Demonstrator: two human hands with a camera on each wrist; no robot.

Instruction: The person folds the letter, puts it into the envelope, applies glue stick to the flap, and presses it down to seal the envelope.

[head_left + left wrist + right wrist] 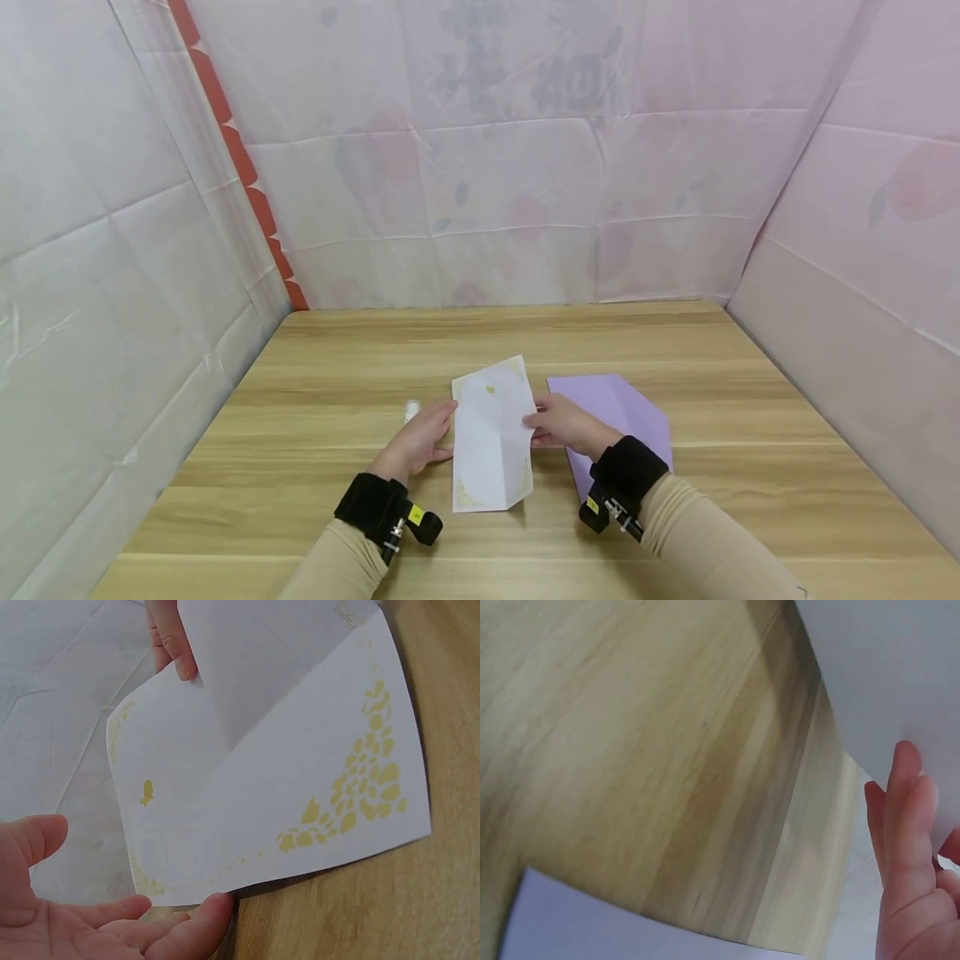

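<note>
sheet (pixel 491 437): white, creased, lifted above table (pixel 315 417) centre | left hand (pixel 417 442): grip loose, fingertips at left edge | right hand (pixel 564 425): grip pinching right edge | purple paper (pixel 622 408): flat, right | white tube (pixel 412 409): beside left hand

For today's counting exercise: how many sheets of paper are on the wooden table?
2. A white sheet with gold print lies at the centre between both hands; a lilac sheet lies flat to its right, partly under the right wrist. Others could be hidden beneath.

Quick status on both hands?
Left hand: open, fingertips touching the white sheet.
Right hand: pinching the sheet's right edge.
</note>
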